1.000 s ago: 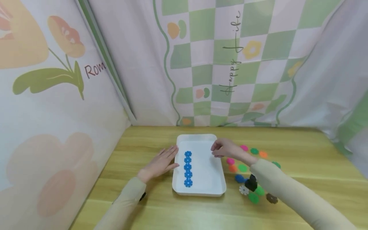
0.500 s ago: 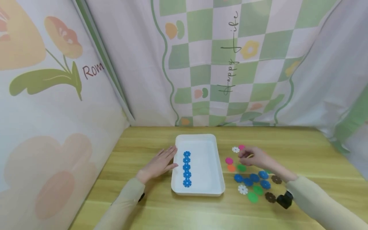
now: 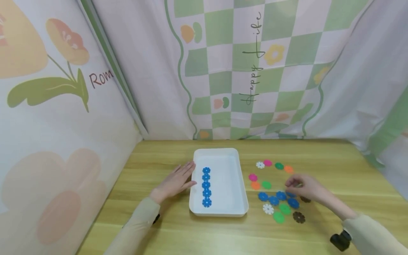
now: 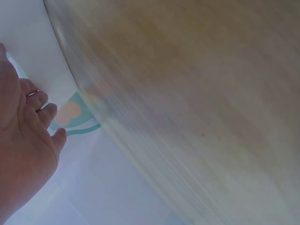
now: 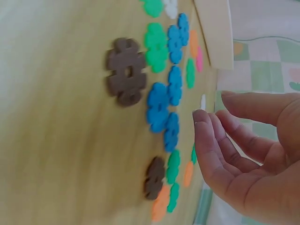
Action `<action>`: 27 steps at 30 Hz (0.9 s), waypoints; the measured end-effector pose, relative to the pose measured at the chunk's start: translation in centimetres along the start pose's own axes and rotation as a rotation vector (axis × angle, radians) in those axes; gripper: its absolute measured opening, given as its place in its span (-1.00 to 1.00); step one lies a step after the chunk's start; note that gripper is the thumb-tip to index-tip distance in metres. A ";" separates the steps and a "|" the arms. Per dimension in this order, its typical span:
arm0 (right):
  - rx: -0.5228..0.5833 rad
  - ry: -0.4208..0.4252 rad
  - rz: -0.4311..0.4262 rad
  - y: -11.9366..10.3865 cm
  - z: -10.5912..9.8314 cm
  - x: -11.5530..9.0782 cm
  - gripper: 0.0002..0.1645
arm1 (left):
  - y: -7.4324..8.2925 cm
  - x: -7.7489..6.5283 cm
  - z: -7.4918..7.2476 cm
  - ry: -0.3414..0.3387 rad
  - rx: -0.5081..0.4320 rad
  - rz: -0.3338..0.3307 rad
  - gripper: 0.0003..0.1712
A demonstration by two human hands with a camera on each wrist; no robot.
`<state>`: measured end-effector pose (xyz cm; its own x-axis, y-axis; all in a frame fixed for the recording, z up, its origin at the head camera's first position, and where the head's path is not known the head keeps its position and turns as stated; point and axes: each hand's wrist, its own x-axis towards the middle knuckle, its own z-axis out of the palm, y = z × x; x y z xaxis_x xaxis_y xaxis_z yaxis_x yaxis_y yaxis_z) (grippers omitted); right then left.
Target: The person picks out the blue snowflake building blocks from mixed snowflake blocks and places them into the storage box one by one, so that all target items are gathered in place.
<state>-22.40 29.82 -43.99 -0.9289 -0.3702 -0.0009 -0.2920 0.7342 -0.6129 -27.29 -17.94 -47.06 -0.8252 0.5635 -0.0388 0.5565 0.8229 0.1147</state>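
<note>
My left hand (image 3: 172, 184) rests with straight fingers against the left side of a white tray (image 3: 227, 184). Inside the tray, several blue snowflake building discs (image 3: 206, 193) form a vertical line near the left wall. Above the loose discs at the right hovers my right hand (image 3: 307, 187), its fingers loosely bent and nothing between them in the right wrist view. Close under its fingertips lie several blue discs (image 5: 158, 107), one partly covered by the hand in the head view. The left wrist view shows only part of the left hand (image 4: 28, 126).
Around the blue discs lie green discs (image 3: 278, 217), brown discs (image 3: 299, 217), white discs (image 3: 268, 209), orange discs (image 3: 255, 185) and pink discs (image 3: 267, 163) on the wooden table (image 3: 223, 235). A checkered curtain (image 3: 245, 71) hangs behind the table.
My right hand has moved from the tray's right edge rightward and toward me, over the loose blue discs. My left hand has stayed at the tray, and the blue line is unchanged.
</note>
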 end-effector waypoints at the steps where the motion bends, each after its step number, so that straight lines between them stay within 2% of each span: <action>1: -0.002 -0.005 0.006 0.1 0.0 -0.3 -0.77 | 0.0 0.0 0.0 0.002 -0.005 0.002 -0.13; 13: -0.020 -0.042 0.125 1.0 0.6 -2.3 -0.67 | 0.1 -0.1 -0.2 0.007 -0.017 -0.003 -0.14; 21: -0.058 0.003 0.177 1.3 1.3 -2.7 -0.62 | 0.1 -0.1 -0.1 -0.003 -0.010 -0.004 -0.12; 27: -0.087 0.006 0.202 1.4 1.7 -2.6 -0.58 | -0.1 0.0 0.1 0.001 -0.005 0.000 -0.12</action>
<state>-19.98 30.81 -46.17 -0.9719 -0.2071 -0.1120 -0.1179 0.8398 -0.5300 -27.31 -18.01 -47.14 -0.8255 0.5631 -0.0377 0.5557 0.8227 0.1198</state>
